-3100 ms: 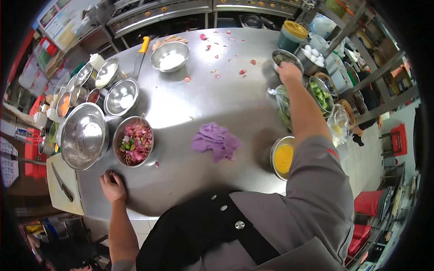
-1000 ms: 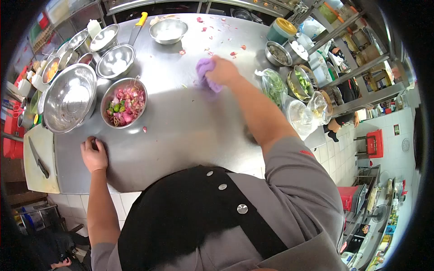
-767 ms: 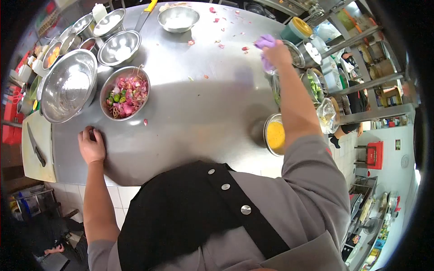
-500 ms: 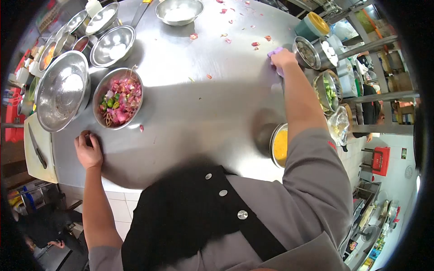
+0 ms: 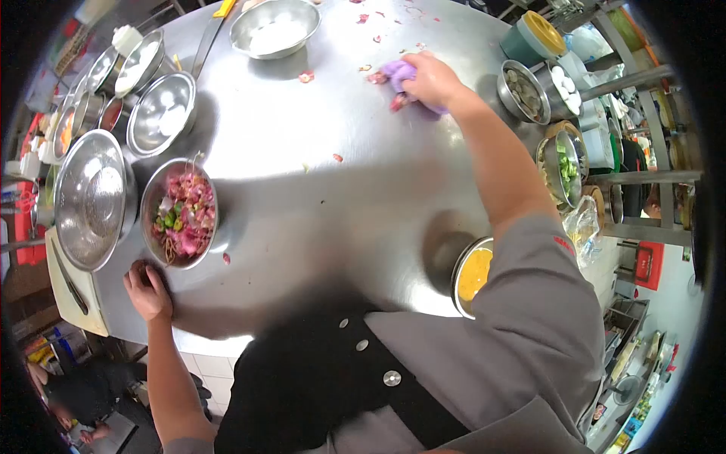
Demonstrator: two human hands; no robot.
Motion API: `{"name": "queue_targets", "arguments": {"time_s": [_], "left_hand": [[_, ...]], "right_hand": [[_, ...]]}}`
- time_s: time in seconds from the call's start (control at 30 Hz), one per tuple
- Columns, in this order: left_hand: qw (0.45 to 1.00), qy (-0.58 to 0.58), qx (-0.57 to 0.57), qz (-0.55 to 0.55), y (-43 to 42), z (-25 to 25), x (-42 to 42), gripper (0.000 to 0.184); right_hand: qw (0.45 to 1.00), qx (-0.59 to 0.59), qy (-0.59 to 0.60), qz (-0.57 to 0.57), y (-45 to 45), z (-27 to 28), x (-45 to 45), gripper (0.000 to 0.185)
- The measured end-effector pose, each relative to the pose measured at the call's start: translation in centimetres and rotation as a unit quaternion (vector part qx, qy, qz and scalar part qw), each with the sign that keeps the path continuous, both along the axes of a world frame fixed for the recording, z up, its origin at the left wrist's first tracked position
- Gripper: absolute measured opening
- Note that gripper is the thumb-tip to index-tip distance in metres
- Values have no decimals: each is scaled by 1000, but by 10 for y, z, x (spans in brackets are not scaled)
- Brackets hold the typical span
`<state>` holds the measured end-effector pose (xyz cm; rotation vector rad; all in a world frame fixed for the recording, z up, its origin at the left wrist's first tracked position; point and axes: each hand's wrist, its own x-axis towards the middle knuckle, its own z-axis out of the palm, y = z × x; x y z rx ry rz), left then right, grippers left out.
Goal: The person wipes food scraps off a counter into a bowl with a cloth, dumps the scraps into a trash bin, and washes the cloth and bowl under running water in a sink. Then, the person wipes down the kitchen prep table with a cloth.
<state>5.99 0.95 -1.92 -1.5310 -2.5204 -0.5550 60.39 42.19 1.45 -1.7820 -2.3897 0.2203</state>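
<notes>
My right hand is closed around a bunched purple cloth, pressed to the steel table toward its far right. Bits of reddish peel lie against the cloth's edge. My left hand leans on the table's near left, fingers bent and a little apart, with nothing seen in it. Just beyond it stands a steel bowl of pink-red peelings with some green pieces. More scraps of peel are scattered over the steel table.
Steel bowls and a perforated basin crowd the left side, near a cutting board with a knife. Another knife and a bowl lie at the back. A yellow-filled bowl sits by my right arm. Several containers line the right edge.
My right hand has swept the purple cloth leftward across the table, and peel scraps now gather at it. My left hand stays on the table. The camera view has shifted slightly.
</notes>
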Motion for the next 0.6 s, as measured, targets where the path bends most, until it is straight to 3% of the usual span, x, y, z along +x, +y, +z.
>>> {"name": "queue_targets", "arguments": {"time_s": [0.07, 0.3, 0.37, 0.43, 0.6], "left_hand": [[1000, 8, -9, 3, 0, 0, 0, 30], [1000, 6, -23, 2, 4, 4, 4, 30], [1000, 11, -17, -2, 6, 5, 6, 29], [1000, 3, -28, 7, 6, 8, 10, 30], [998, 4, -56, 7, 8, 10, 9, 30]], "right_hand": [[997, -32, 57, 34, 3, 19, -9, 43], [956, 172, 179, -159, 87, 44, 57, 46], [945, 217, -22, -244, 129, 35, 93, 41], [921, 254, -42, -292, 157, 20, 127, 44], [924, 105, -103, -353, 189, 3, 164, 37]]}}
